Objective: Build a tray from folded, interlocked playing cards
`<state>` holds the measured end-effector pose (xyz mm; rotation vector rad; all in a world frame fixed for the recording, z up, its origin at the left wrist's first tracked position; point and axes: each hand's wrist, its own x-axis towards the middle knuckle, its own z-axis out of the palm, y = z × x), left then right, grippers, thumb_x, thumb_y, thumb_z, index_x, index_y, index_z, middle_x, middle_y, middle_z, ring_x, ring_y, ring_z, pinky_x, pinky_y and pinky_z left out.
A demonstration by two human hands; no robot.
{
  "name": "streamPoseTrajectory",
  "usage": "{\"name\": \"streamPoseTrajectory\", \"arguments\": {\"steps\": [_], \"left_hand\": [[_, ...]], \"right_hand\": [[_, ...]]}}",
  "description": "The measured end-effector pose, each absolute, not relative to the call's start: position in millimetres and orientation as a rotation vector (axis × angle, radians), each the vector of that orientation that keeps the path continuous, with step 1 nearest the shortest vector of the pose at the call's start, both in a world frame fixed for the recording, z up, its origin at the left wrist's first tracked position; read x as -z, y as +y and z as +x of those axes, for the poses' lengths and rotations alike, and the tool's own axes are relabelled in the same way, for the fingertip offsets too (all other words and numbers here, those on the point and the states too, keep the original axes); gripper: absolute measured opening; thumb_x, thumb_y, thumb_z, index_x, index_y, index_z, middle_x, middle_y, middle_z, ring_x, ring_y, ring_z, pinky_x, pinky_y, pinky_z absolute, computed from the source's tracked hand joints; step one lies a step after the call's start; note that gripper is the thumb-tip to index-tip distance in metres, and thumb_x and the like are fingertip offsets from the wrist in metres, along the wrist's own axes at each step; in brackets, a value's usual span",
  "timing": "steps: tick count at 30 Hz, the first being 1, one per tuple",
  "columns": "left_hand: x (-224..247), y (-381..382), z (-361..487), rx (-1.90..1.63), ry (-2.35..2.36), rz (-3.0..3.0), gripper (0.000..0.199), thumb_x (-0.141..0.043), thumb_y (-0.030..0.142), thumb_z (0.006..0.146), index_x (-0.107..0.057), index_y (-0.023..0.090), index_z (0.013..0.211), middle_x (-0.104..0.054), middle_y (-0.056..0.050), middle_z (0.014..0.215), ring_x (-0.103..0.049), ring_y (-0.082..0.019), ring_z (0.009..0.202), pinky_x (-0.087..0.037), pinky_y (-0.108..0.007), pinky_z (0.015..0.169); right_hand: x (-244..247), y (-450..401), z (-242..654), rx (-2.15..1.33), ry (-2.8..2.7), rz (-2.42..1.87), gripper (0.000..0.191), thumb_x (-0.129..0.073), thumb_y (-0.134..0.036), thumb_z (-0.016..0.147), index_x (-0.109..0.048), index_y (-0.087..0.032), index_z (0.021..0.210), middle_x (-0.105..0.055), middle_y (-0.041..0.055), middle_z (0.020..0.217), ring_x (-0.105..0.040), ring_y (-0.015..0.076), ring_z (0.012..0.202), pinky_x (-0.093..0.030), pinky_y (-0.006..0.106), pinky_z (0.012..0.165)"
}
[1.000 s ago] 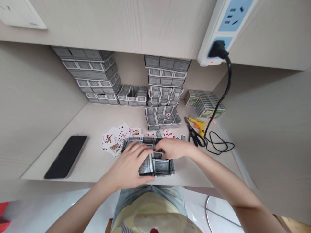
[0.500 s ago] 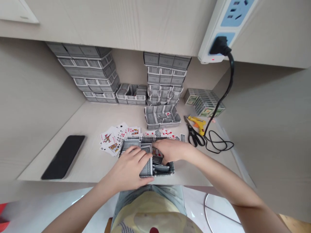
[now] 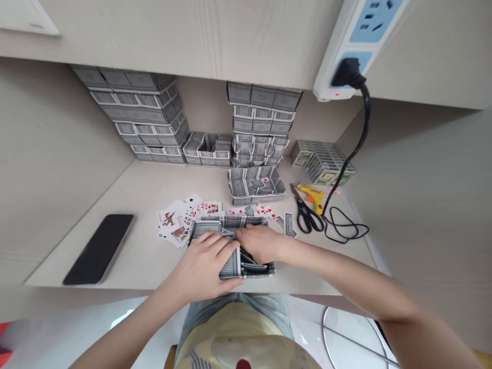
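Observation:
A box made of playing cards (image 3: 241,221), grey-patterned backs outward, stands at the table's front edge with upright card partitions inside. My left hand (image 3: 209,266) grips its near left part, fingers over a card-covered section (image 3: 230,264) and thumb along the front wall. My right hand (image 3: 259,243) reaches into the box just right of that section, its fingers curled down by a partition. What those fingertips hold, if anything, is hidden. Folded card pieces (image 3: 253,267) show in the near right compartment.
Fanned playing cards (image 3: 179,220) lie behind the box. A shallow card tray (image 3: 257,197), stacked card boxes (image 3: 261,123), black scissors (image 3: 305,218), a yellow glue gun (image 3: 313,195) and its cord (image 3: 348,238) lie beyond. A phone (image 3: 100,248) rests left; a power strip (image 3: 351,54) hangs overhead.
My right hand has moved left inside the box, toward the middle, with its fingers more tucked in. My left hand stays on the box in nearly the same place.

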<state>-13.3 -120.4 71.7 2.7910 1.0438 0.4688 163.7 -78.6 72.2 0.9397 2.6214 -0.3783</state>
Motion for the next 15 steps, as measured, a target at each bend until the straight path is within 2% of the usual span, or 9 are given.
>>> {"name": "streamPoseTrajectory", "arguments": {"steps": [8,12,15], "left_hand": [[-69.9,-123.9,-15.5,-0.488,1.050,2.804,0.053,-0.053,0.052,0.071,-0.055,0.017,0.111,-0.064,-0.008,0.098,-0.054,-0.027,0.097,-0.038,-0.045,0.089],[-68.6,-124.5,-16.4,-0.487,1.060,2.807,0.054,-0.052,0.052,0.072,-0.054,0.016,0.112,-0.063,-0.009,0.099,-0.054,-0.027,0.097,-0.039,-0.045,0.089],[-68.3,-124.3,-16.8,-0.490,1.052,2.811,0.053,-0.054,0.051,0.071,-0.055,0.017,0.111,-0.064,-0.008,0.097,-0.055,-0.027,0.096,-0.039,-0.045,0.088]], "right_hand": [[-74.0,-75.4,169.2,0.431,2.656,0.846,0.043,-0.059,-0.020,0.061,-0.048,-0.009,0.102,-0.058,0.0157,0.096,-0.057,0.0261,0.082,-0.046,0.031,0.065],[-76.6,-66.8,170.4,0.627,2.630,0.774,0.045,-0.058,-0.018,0.061,-0.047,-0.008,0.104,-0.058,0.0136,0.093,-0.057,0.0210,0.074,-0.044,0.026,0.057],[-81.1,-54.0,168.6,0.804,2.485,0.747,0.057,-0.066,-0.020,0.055,-0.047,-0.005,0.107,-0.061,0.0116,0.090,-0.057,0.0192,0.072,-0.042,0.023,0.055]]}}
